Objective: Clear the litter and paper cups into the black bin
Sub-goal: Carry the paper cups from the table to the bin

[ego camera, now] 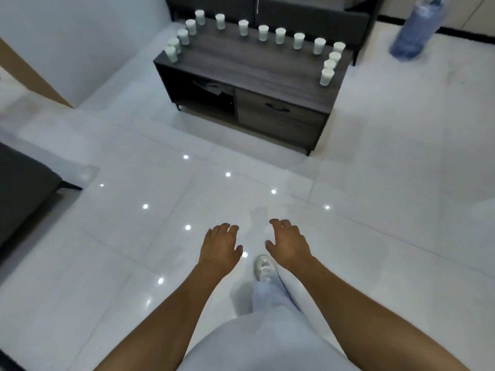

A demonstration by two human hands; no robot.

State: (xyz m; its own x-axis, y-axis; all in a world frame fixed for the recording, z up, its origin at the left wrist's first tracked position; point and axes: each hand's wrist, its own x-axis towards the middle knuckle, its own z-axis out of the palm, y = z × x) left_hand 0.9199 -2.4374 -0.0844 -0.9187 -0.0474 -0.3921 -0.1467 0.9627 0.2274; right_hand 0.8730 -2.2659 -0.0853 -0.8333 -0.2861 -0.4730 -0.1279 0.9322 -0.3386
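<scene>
Both hands out front, empty: left hand point(219, 246) and right hand point(289, 246) with fingers loose over the floor point(375, 183). Ahead, the cups point(263, 32) ring the cabinet point(257, 62) top, well apart from the hands. Likely light and crushable; take each gently round the wall. No bin in sight.

My view: glossy white tile floor point(375, 183) w/ ceiling-light reflections. Dark wood counter point(257, 76) ahead, drawer w/ black handle point(277, 107) at right, open shelf at left holding smth pale, can't ID. Blue water jug point(413, 30) far right, blurred. Dark furniture edge point(24, 188) at left. White shoe point(264, 267) on floor.
</scene>
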